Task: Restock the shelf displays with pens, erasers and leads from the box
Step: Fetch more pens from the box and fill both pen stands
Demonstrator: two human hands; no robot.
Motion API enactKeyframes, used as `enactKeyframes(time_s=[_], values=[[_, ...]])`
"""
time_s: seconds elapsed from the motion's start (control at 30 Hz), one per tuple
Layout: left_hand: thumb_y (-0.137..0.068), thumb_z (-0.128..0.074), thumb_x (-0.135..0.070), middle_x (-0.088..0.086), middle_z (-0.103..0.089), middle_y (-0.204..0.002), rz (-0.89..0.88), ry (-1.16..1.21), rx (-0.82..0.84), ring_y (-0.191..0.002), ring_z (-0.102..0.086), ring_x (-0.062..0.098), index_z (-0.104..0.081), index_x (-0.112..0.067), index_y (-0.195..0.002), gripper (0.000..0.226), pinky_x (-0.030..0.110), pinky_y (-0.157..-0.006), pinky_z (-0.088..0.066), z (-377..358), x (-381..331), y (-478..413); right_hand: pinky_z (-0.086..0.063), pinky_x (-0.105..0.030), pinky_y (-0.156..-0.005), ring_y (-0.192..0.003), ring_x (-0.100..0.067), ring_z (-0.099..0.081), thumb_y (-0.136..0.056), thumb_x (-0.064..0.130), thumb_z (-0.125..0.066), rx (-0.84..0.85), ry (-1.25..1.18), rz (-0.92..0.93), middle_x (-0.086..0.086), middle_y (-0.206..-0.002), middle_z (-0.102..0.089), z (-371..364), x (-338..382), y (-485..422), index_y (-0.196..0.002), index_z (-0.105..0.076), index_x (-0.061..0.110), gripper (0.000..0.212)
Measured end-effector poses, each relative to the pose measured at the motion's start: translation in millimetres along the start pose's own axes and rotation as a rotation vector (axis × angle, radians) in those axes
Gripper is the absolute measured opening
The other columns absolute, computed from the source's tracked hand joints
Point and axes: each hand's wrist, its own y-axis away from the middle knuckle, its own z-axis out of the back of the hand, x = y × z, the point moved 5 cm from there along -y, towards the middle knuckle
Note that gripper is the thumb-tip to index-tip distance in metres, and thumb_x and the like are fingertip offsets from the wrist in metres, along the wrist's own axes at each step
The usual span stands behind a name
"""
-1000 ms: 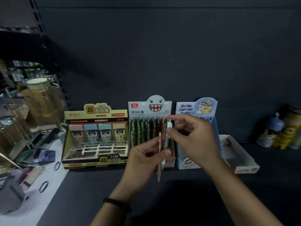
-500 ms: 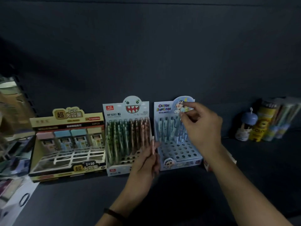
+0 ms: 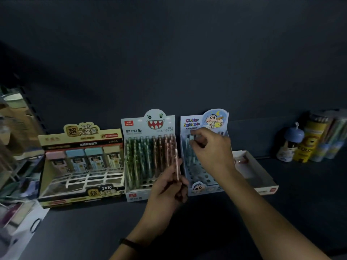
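Three displays stand on the dark shelf: a yellow lead-case display [image 3: 80, 164] at left, a monster-faced pen display [image 3: 150, 156] in the middle with green and pink pens, and a blue cartoon pen display [image 3: 204, 158] to its right. My left hand [image 3: 167, 192] holds a pink pen [image 3: 176, 166] upright in front of the gap between the two pen displays. My right hand [image 3: 210, 147] reaches into the blue display and pinches the top of a light blue pen [image 3: 190, 141] in its back rows.
A low white cardboard tray [image 3: 262, 177] lies behind my right forearm. Pencil tubs and a small blue-capped bottle [image 3: 290, 143] stand at the far right. Clear racks and a white bag edge [image 3: 22, 228] crowd the left side.
My right hand carried the light blue pen from my left hand over to the blue display and lowered it among the pens there. My left hand kept the pink pen. The view shifted right.
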Motion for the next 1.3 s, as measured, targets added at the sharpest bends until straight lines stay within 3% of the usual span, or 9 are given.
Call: enactKeyframes(time_s=[0.2,0.33,0.43,0.67,0.83,1.0,1.1,1.2,1.3], values=[[-0.108,-0.047,0.004,0.018,-0.074,-0.115,-0.075,-0.021,-0.009,-0.085,-0.069,0.028,-0.064,-0.013,-0.139,0.039,0.039,-0.081,-0.058,-3,-11,2,-0.052,-0.020,-0.082,-0.083,-0.004,-0.065,-0.095,0.017,-0.075,0.126,0.046,-0.033,0.010,-0.095,-0.076,-5,-1,2,-0.113,-0.080,0.023,0.020],[-0.103,-0.058,0.005,0.008,-0.073,-0.097,-0.077,0.030,-0.097,-0.089,-0.077,0.032,-0.063,-0.020,-0.137,0.043,0.043,-0.088,-0.063,2,-14,3,-0.057,-0.023,-0.084,-0.083,-0.004,-0.071,-0.098,0.027,-0.071,0.114,0.082,-0.020,0.009,-0.098,-0.080,3,6,7,-0.117,-0.079,0.026,0.020],[-0.101,-0.062,0.006,0.015,-0.076,-0.099,-0.102,0.015,-0.086,-0.089,-0.078,0.036,-0.068,-0.016,-0.131,0.038,0.038,-0.083,-0.064,1,-23,6,-0.052,-0.010,-0.074,-0.073,0.005,-0.067,-0.100,0.036,-0.068,-0.005,-0.040,-0.023,0.014,-0.087,-0.078,15,15,20,-0.119,-0.078,0.030,0.022],[-0.095,-0.069,0.008,0.018,-0.079,-0.098,-0.214,-0.098,-0.129,-0.089,-0.080,0.035,-0.070,0.002,-0.115,0.021,0.039,-0.083,-0.065,15,-41,4,-0.064,-0.037,-0.075,-0.075,-0.008,-0.075,-0.092,0.019,-0.082,0.109,-0.400,0.016,0.008,-0.079,-0.075,11,49,33,-0.112,-0.080,0.030,0.023],[-0.089,-0.082,-0.003,-0.001,-0.081,-0.093,-0.335,-0.401,-0.141,-0.090,-0.079,0.016,-0.072,-0.018,-0.112,0.029,0.024,-0.082,-0.060,27,-59,11,-0.064,-0.046,-0.083,-0.083,-0.011,-0.077,-0.090,0.013,-0.083,0.124,-0.498,0.024,0.005,-0.083,-0.077,5,57,29,-0.111,-0.078,0.033,0.029],[-0.090,-0.084,-0.028,-0.025,-0.068,-0.107,-0.370,-0.931,-0.259,-0.105,-0.063,-0.009,-0.053,-0.043,-0.131,0.053,0.008,-0.086,-0.050,52,-51,26,-0.063,-0.045,-0.082,-0.075,-0.014,-0.076,-0.093,0.011,-0.080,0.035,-0.465,0.025,0.005,-0.077,-0.077,3,54,22,-0.127,-0.071,0.034,0.042],[-0.097,-0.072,-0.027,-0.020,-0.059,-0.129,-0.451,-1.220,-0.119,-0.120,-0.051,-0.001,-0.057,-0.040,-0.137,0.045,0.023,-0.097,-0.052,47,-37,33,-0.063,-0.037,-0.080,-0.074,-0.007,-0.073,-0.093,0.013,-0.080,-0.030,-0.338,0.051,0.012,-0.075,-0.075,1,50,20,-0.124,-0.075,0.032,0.037],[-0.090,-0.074,-0.027,-0.011,-0.064,-0.130,-0.473,-1.386,-0.024,-0.124,-0.051,0.012,-0.065,-0.028,-0.133,0.044,0.032,-0.101,-0.053,40,-27,33,-0.062,-0.026,-0.081,-0.076,-0.001,-0.072,-0.092,0.015,-0.081,-0.066,-0.213,0.071,0.015,-0.076,-0.074,-2,50,21,-0.122,-0.076,0.031,0.034],[-0.086,-0.075,-0.026,-0.010,-0.066,-0.126,-0.503,-1.434,-0.004,-0.121,-0.054,0.015,-0.070,-0.024,-0.129,0.044,0.033,-0.101,-0.052,37,-24,31,-0.062,-0.031,-0.083,-0.076,-0.002,-0.071,-0.090,0.017,-0.082,-0.094,-0.117,0.116,0.013,-0.080,-0.075,-7,52,22,-0.118,-0.078,0.028,0.031]])
